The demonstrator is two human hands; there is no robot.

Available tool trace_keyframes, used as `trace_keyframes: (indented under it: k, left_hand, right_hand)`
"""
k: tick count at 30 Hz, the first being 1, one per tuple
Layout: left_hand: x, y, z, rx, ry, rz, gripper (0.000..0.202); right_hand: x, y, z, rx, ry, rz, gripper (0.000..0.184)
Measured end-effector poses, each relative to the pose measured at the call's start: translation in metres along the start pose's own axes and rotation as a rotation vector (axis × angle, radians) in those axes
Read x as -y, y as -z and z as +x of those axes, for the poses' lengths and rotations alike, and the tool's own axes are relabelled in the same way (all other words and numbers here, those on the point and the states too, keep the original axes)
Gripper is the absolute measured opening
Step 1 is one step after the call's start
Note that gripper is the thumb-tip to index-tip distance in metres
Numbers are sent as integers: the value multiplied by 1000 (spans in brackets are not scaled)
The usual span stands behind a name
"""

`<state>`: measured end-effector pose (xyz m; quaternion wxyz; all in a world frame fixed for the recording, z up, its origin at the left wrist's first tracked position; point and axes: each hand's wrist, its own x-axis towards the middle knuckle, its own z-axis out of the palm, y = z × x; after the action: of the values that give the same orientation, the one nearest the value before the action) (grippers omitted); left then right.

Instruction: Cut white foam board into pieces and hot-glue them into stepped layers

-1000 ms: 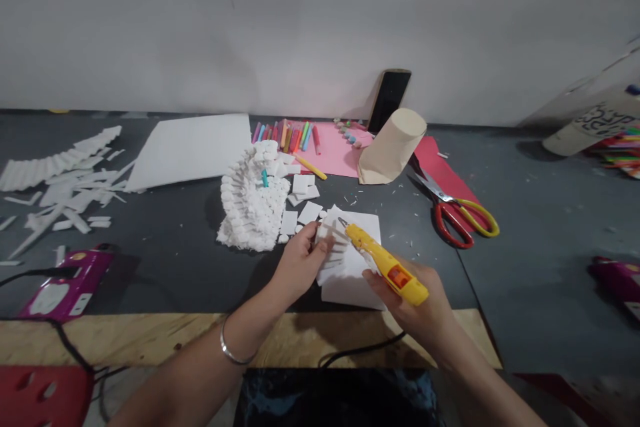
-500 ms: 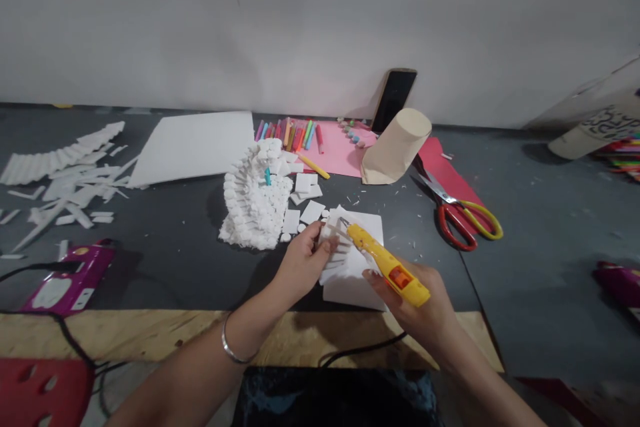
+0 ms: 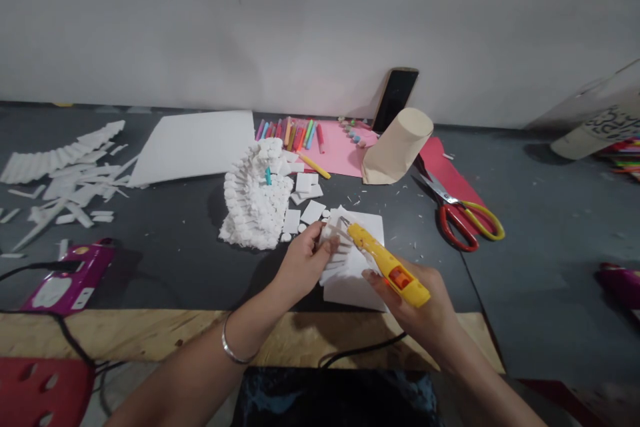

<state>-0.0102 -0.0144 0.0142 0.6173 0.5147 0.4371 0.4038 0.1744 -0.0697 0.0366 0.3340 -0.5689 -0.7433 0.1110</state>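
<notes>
My right hand (image 3: 417, 297) is closed around a yellow glue gun (image 3: 383, 260) with an orange switch, its nozzle pointing up and left. Between the fingers of my left hand (image 3: 306, 260) is a small white ridged foam piece (image 3: 339, 257), partly hidden by my fingers. The nozzle is close to the top of this piece; whether they touch I cannot tell. Below both lies a white sheet (image 3: 353, 290). Just left of my hands stands a bumpy white foam model (image 3: 255, 203) with a small teal bit on it. Small white squares (image 3: 313, 211) lie beside the model.
Scissors (image 3: 453, 207) lie on red paper at the right. A beige cup-like form (image 3: 399, 143) and a leaning phone (image 3: 397, 97) stand behind. Colored sticks (image 3: 295, 133) rest on pink paper. Foam strips (image 3: 75, 190), a white board (image 3: 195, 147) and a purple power strip (image 3: 73, 277) are at left.
</notes>
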Motion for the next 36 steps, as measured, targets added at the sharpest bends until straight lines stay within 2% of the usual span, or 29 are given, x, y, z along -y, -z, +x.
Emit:
trace_keyframes:
  k: [12,21,27,36]
  left_hand:
    - [0,-1,0,-4,-33,-29,38]
    - [1,-1,1,-20,-44,7,36]
    - [1,-1,1,-29,-41,-1,37]
    - [-1,-2,-1,-21,-3,-7,35]
  right_hand:
    - [1,2,1,-7,31,-14,38]
    - [-4,4,-6,48,-4,-46,33]
    - [4,6,3,19,-12,-54,42]
    - [11,9,6,28,28,-116,43]
